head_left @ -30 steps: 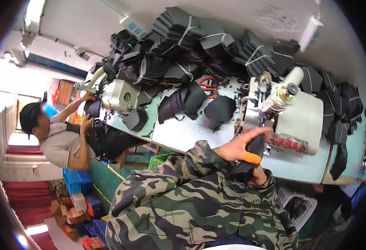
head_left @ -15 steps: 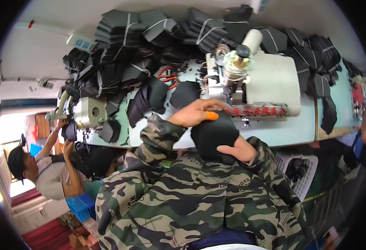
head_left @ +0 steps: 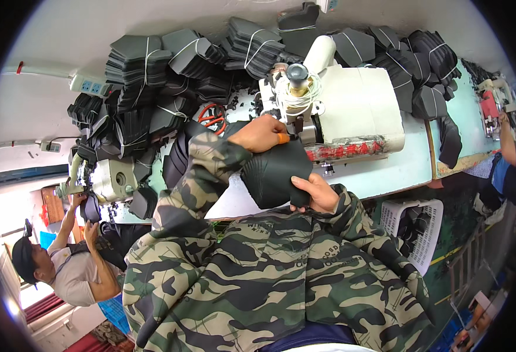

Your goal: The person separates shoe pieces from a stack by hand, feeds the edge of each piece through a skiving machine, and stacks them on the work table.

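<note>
A curved black fabric or foam piece (head_left: 278,173) is between my hands, just in front of a white sewing machine (head_left: 361,100). My left hand (head_left: 260,135), with an orange finger cover (head_left: 282,138), grips its upper edge close to the machine's needle end; the fingertips are partly hidden there. At the lower right edge my right hand (head_left: 316,192) pinches the piece, thumb on top and fingers underneath. Pale thread (head_left: 299,97) is wound around the machine's dark-topped post. More curved black pieces (head_left: 179,155) lie left of my left forearm.
Tied stacks of black pieces (head_left: 137,64) line the back of the table (head_left: 363,176). Red-handled scissors (head_left: 212,117) lie behind my left hand. A white basket (head_left: 428,234) stands below at right. At left a co-worker (head_left: 73,267) handles a dark piece at another machine (head_left: 117,179).
Both hands and the black piece have shifted left relative to the machine. The piece has turned, and more of its broad face shows. My head view has moved too.
</note>
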